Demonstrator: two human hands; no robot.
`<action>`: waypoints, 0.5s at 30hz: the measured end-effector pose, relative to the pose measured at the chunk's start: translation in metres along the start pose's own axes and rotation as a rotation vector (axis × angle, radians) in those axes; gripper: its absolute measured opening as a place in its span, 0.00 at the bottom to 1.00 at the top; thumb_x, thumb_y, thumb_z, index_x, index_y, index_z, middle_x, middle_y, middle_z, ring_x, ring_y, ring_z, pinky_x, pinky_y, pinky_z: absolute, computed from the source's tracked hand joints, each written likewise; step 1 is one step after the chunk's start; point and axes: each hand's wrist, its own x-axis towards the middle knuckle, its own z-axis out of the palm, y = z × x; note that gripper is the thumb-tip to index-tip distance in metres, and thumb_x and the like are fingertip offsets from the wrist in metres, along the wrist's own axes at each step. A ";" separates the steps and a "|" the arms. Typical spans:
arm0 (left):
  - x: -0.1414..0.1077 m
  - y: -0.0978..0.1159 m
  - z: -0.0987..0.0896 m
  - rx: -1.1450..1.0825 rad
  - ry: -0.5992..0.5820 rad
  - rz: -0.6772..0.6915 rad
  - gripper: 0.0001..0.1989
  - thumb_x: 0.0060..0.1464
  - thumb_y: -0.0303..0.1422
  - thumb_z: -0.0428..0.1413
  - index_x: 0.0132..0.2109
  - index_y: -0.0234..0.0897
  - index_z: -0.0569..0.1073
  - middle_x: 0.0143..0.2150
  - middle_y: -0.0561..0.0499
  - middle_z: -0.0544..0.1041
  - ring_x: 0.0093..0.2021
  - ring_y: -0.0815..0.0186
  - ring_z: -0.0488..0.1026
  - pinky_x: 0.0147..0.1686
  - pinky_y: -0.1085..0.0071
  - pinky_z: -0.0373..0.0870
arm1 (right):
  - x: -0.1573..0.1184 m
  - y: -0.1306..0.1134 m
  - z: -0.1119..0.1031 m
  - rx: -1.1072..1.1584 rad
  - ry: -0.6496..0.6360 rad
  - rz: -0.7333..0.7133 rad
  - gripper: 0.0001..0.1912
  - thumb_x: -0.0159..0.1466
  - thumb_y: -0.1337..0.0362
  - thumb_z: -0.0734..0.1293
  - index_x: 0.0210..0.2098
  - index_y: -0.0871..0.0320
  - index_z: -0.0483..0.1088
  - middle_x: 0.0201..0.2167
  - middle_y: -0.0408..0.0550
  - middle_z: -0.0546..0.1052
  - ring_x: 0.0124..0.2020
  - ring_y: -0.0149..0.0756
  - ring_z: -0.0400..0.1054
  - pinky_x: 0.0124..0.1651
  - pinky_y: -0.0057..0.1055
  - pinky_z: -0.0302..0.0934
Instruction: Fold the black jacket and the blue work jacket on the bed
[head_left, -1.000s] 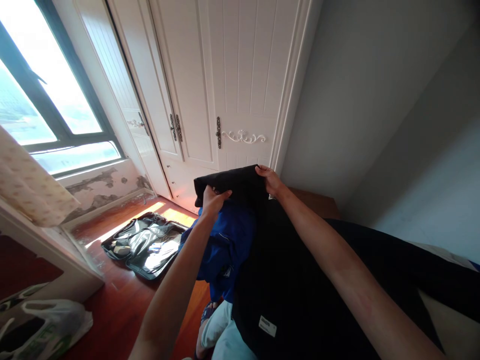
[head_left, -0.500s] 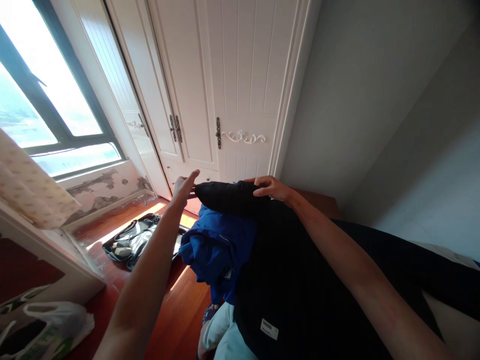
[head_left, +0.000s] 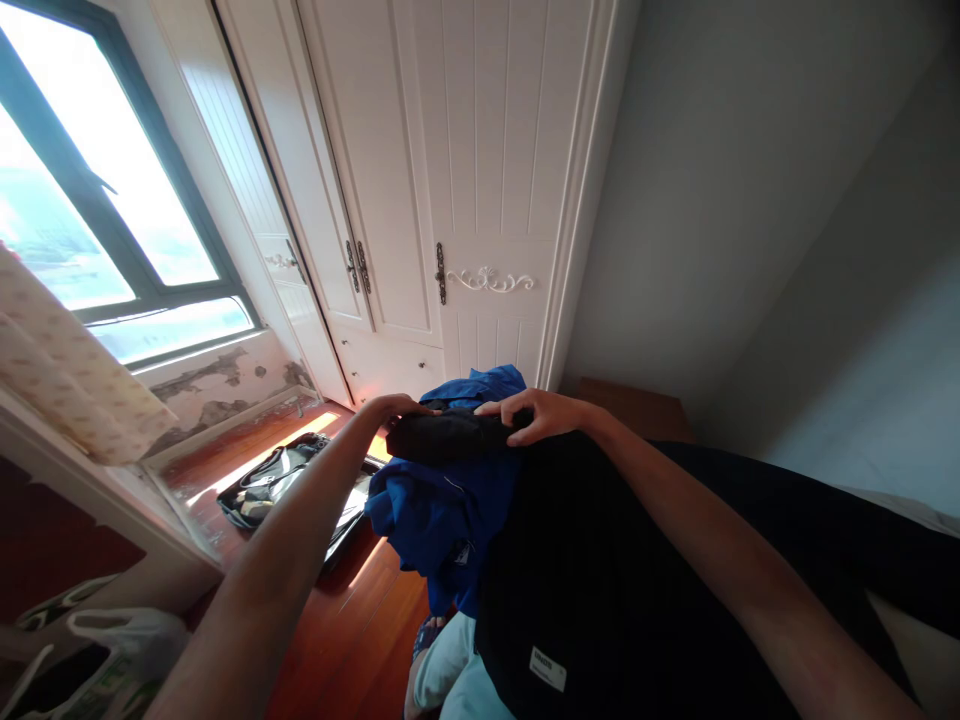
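Observation:
A black rolled or folded cloth bundle [head_left: 446, 440] stretches between my two hands, just in front of my body. My left hand [head_left: 394, 408] grips its left end, fingers curled over the top. At the other end, my right hand [head_left: 541, 412] pinches the bundle from above with thumb and fingers. A crumpled blue garment [head_left: 446, 515] lies beneath, and part of it shows beyond the bundle as well. The black shirt [head_left: 592, 560] I wear, with a white label, fills the lower middle. Most of my left fingers are hidden.
An open suitcase [head_left: 277, 480] with things inside lies on the red wooden floor [head_left: 330, 640]. A white wardrobe [head_left: 495, 130] stands ahead, with a window [head_left: 150, 220] to its left. A plastic bag [head_left: 127, 650] sits at the lower left; dark fabric [head_left: 787, 510] lies at right.
Both hands have come down with the black bundle, which now rests lower against the blue garment. More blue cloth shows behind it. My left thumb, raised before, has folded down onto the bundle.

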 end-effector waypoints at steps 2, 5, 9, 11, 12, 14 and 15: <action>0.000 0.007 -0.002 0.027 -0.005 0.009 0.17 0.25 0.31 0.71 0.22 0.39 0.71 0.18 0.49 0.71 0.22 0.55 0.72 0.21 0.64 0.66 | -0.003 0.003 -0.001 0.033 0.006 0.019 0.09 0.57 0.59 0.74 0.29 0.56 0.72 0.61 0.50 0.71 0.63 0.49 0.63 0.66 0.44 0.52; -0.001 0.029 -0.016 -0.009 0.029 0.116 0.17 0.28 0.30 0.71 0.25 0.38 0.71 0.22 0.52 0.72 0.25 0.62 0.71 0.23 0.70 0.66 | -0.009 0.009 -0.001 0.126 0.145 0.061 0.11 0.60 0.56 0.73 0.38 0.55 0.75 0.58 0.51 0.73 0.61 0.48 0.66 0.63 0.46 0.57; -0.009 0.070 -0.052 -0.301 0.187 0.475 0.18 0.34 0.31 0.69 0.31 0.37 0.68 0.28 0.54 0.71 0.29 0.68 0.70 0.30 0.72 0.67 | -0.023 0.030 -0.005 0.123 0.445 0.139 0.20 0.63 0.49 0.69 0.49 0.54 0.74 0.57 0.52 0.73 0.59 0.47 0.67 0.62 0.46 0.58; -0.016 0.091 -0.075 -0.385 0.281 0.623 0.18 0.37 0.29 0.68 0.31 0.37 0.64 0.28 0.57 0.69 0.30 0.71 0.67 0.33 0.73 0.67 | -0.033 0.048 -0.007 0.096 0.541 0.191 0.25 0.64 0.45 0.67 0.53 0.54 0.72 0.59 0.53 0.71 0.60 0.47 0.66 0.64 0.47 0.57; -0.020 0.101 -0.086 -0.388 0.320 0.703 0.19 0.39 0.28 0.68 0.31 0.36 0.63 0.28 0.58 0.68 0.30 0.73 0.66 0.35 0.73 0.67 | -0.038 0.059 -0.006 0.086 0.573 0.222 0.28 0.63 0.42 0.67 0.55 0.54 0.71 0.60 0.54 0.70 0.61 0.49 0.65 0.64 0.48 0.57; -0.027 0.117 -0.106 -0.331 0.409 0.850 0.19 0.39 0.27 0.69 0.30 0.35 0.63 0.28 0.59 0.67 0.30 0.75 0.64 0.39 0.72 0.68 | -0.049 0.082 -0.003 0.046 0.627 0.308 0.34 0.62 0.38 0.65 0.59 0.54 0.68 0.62 0.55 0.68 0.63 0.51 0.62 0.66 0.51 0.54; -0.030 0.123 -0.114 -0.278 0.461 0.903 0.20 0.38 0.27 0.70 0.30 0.34 0.64 0.28 0.59 0.67 0.31 0.75 0.64 0.41 0.70 0.68 | -0.055 0.094 0.000 0.017 0.648 0.349 0.37 0.62 0.36 0.64 0.61 0.54 0.66 0.64 0.56 0.66 0.64 0.53 0.61 0.67 0.52 0.52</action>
